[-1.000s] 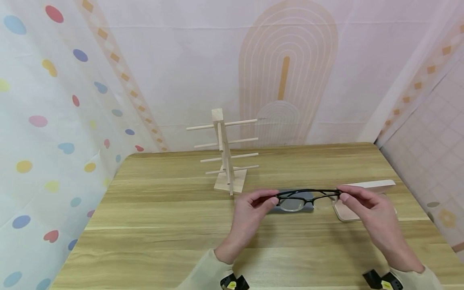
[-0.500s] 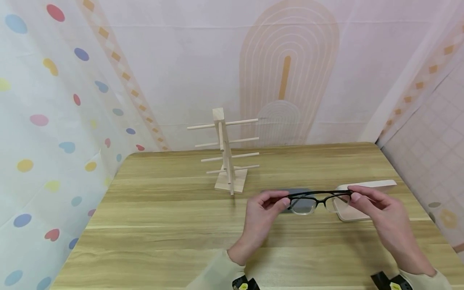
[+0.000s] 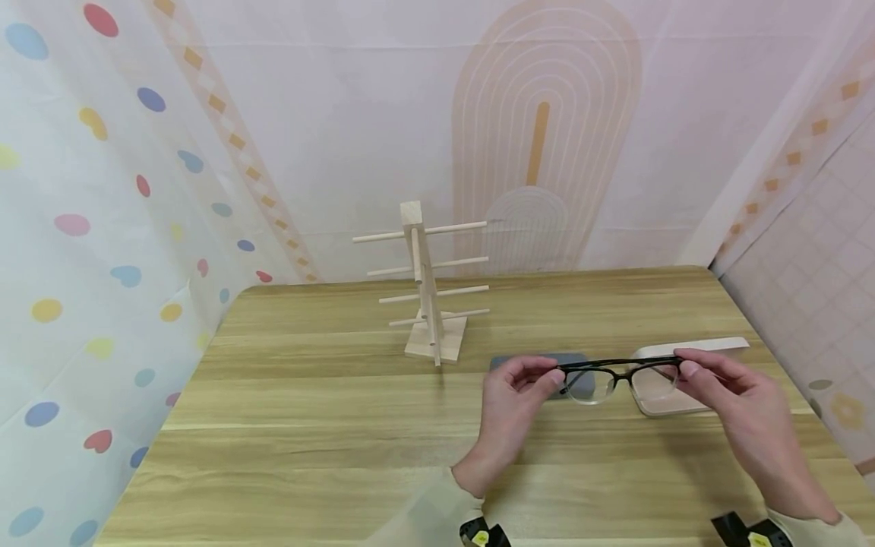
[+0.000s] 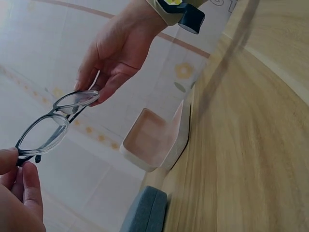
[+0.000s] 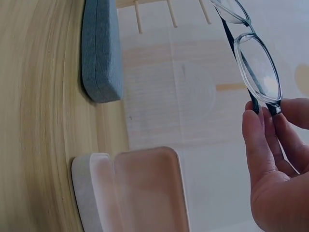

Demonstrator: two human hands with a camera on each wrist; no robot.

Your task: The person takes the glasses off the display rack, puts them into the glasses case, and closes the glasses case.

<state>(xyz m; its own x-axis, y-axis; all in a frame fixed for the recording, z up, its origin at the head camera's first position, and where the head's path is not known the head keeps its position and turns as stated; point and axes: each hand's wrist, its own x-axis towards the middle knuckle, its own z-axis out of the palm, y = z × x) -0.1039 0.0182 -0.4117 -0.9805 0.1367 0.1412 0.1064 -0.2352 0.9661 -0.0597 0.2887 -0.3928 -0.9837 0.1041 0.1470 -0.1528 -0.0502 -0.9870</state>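
Note:
A pair of eyeglasses [image 3: 620, 377] with a black upper frame and clear lower rims is held up above the table, lenses toward me. My left hand [image 3: 511, 406] pinches its left end between thumb and fingers, and my right hand [image 3: 741, 414] pinches the right end. In the right wrist view the temples look folded behind the lenses. Behind the glasses lie a closed grey-blue glasses case [image 5: 100, 53] and, to the right, an open white case with pink lining [image 4: 153, 137]. Both cases are partly hidden by the hands and glasses in the head view.
A wooden stand [image 3: 425, 281] with several thin pegs rises left of the hands on a square base. The wood-grain table [image 3: 294, 425] meets a patterned curtain [image 3: 328, 137] at its back and left edges.
Both hands have moved to the right together with the eyeglasses, which now hang partly in front of the white case. More of the grey-blue case shows. The stand stays in place.

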